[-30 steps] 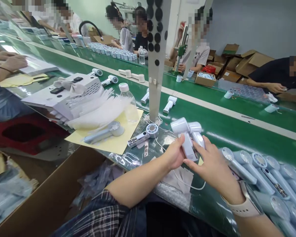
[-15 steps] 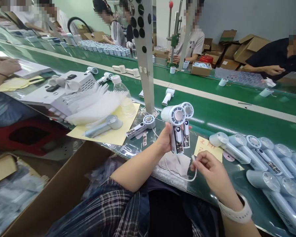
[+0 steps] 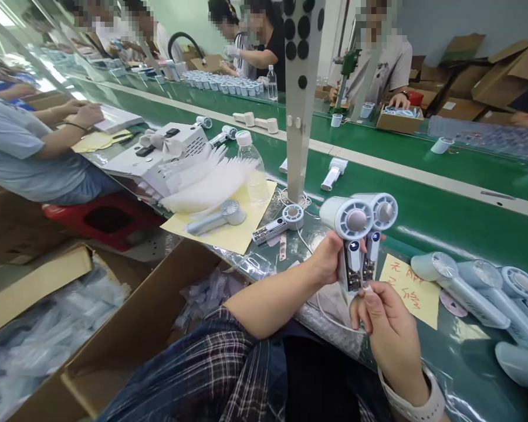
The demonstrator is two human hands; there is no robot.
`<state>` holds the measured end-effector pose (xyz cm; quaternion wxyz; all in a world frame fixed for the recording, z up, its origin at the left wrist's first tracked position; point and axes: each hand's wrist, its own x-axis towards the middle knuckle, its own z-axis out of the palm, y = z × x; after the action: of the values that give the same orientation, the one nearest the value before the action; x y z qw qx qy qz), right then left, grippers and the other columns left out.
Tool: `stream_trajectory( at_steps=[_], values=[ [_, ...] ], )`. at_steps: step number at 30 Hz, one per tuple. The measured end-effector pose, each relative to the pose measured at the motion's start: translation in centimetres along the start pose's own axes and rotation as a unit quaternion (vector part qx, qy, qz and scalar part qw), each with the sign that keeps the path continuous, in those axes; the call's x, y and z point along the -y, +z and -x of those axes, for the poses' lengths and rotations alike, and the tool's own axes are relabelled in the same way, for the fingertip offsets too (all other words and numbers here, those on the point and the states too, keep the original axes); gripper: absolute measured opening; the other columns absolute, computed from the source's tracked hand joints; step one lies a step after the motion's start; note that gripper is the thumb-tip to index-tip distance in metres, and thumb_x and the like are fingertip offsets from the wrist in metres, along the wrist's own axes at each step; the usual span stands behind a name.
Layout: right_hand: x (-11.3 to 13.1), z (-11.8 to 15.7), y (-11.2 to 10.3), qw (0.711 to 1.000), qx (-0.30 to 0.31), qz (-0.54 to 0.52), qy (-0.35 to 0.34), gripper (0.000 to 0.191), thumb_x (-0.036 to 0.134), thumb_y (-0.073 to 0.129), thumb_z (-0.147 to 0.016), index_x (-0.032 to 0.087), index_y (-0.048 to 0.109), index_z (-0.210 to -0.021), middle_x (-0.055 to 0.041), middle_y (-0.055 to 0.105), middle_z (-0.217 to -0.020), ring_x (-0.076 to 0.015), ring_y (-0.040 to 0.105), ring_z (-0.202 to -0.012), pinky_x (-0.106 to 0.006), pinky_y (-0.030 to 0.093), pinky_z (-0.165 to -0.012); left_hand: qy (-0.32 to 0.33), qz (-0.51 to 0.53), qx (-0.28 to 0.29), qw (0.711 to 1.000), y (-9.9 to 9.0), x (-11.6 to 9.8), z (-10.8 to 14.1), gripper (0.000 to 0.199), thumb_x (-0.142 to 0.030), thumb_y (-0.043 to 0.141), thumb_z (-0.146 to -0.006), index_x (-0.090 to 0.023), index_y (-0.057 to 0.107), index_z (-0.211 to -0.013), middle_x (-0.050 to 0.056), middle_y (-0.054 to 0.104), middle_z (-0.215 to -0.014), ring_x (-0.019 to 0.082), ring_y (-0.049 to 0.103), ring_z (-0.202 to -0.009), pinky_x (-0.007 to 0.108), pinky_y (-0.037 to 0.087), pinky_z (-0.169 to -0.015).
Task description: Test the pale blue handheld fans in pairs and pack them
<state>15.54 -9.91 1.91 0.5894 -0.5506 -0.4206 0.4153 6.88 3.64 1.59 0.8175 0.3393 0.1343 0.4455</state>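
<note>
Two pale blue handheld fans stand side by side in my left hand, the nearer fan overlapping the farther fan. Their handles are open at the front, baring circuit boards, and small round displays are lit on both. My right hand pinches the plug end of a white cable at the bottom of the farther fan's handle; whether it is inserted I cannot tell. Left of my hands, another opened fan lies on the bench. A yellow note with red handwriting lies beyond my right hand.
Several wrapped fans lie at the right. A metal post rises before the green conveyor. Leftward are a plastic bottle, white sleeves and a white box. A carton sits below. Co-workers sit around the line.
My right hand has brought the cable's plug up from below right to the fans' handle ends. My view has swung left, so the scene sits farther right. Both fans stay in my left hand.
</note>
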Motion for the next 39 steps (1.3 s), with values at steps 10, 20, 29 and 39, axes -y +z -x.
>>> stream_trajectory(
  at_steps=[10, 20, 29, 39],
  values=[
    [-1.0, 0.9, 0.8, 0.999, 0.008, -0.025, 0.038, 0.043, 0.059, 0.066, -0.103, 0.024, 0.061, -0.079, 0.0062, 0.048, -0.050, -0.0121, 0.053, -0.044, -0.024, 0.044, -0.047, 0.039, 0.046, 0.007, 0.998, 0.3, -0.1, 0.1, 0.086, -0.102, 0.074, -0.049, -0.018, 0.067, -0.064, 0.010, 0.077, -0.094, 0.027, 0.074, -0.098, 0.034, 0.058, -0.079],
    [-1.4, 1.4, 2.1, 0.993, -0.010, -0.110, 0.046, 0.041, 0.050, 0.062, -0.108, 0.023, 0.055, -0.077, 0.0072, 0.045, -0.052, -0.0085, 0.048, -0.043, -0.021, 0.038, -0.047, 0.049, -0.010, -0.043, 0.998, 0.6, 0.7, 0.4, 0.091, -0.107, 0.072, -0.040, -0.019, 0.062, -0.061, 0.014, 0.075, -0.092, 0.031, 0.072, -0.096, 0.037, 0.056, -0.077],
    [-0.9, 1.2, 0.3, 0.995, 0.009, 0.102, -0.011, 0.042, 0.060, 0.061, -0.104, 0.024, 0.069, -0.085, -0.0038, 0.070, -0.072, -0.0202, 0.068, -0.070, -0.029, 0.053, -0.063, 0.031, 0.041, -0.018, 0.998, 0.7, 0.3, 0.7, 0.090, -0.105, 0.074, -0.041, -0.018, 0.063, -0.059, 0.012, 0.077, -0.092, 0.027, 0.074, -0.092, 0.033, 0.060, -0.073],
    [-0.2, 0.7, 0.4, 0.989, -0.032, 0.112, -0.090, 0.040, 0.053, 0.065, -0.104, 0.022, 0.070, -0.079, 0.0030, 0.055, -0.055, -0.0114, 0.044, -0.045, -0.026, 0.047, -0.052, 0.015, 0.157, -0.029, 0.987, 1.5, -1.4, 1.0, 0.083, -0.094, 0.082, -0.053, -0.016, 0.058, -0.063, 0.009, 0.078, -0.108, 0.023, 0.076, -0.094, 0.032, 0.063, -0.078]
  ],
)
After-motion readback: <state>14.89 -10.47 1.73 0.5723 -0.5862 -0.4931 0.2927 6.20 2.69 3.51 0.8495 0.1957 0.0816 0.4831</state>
